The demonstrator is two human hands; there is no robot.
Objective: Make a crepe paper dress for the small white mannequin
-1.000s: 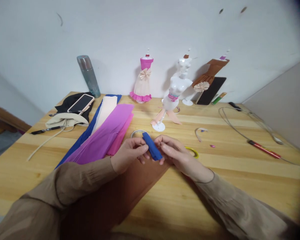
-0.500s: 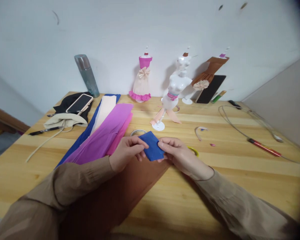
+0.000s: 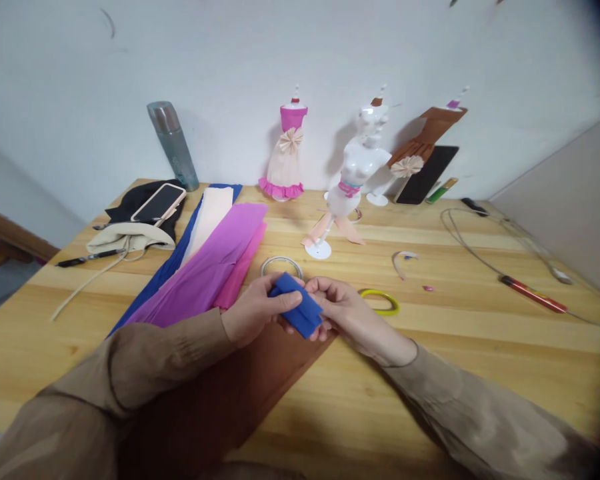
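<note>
Blue crepe paper [image 3: 296, 308], folded small, crinkled, between both hands [image 3: 300, 310]

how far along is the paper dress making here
Done: a pink dress and a brown dress sit on mannequins at the back. In hand: left hand and right hand pinch a folded blue paper. Left: the white mannequin wears only a waistband; the sheets lie flat.

Single head-worn camera, facing forward-down over light wooden table [image 3: 455, 333]; near edge close at 6 o'clock, white wall [image 3: 280, 53] at 12.
</note>
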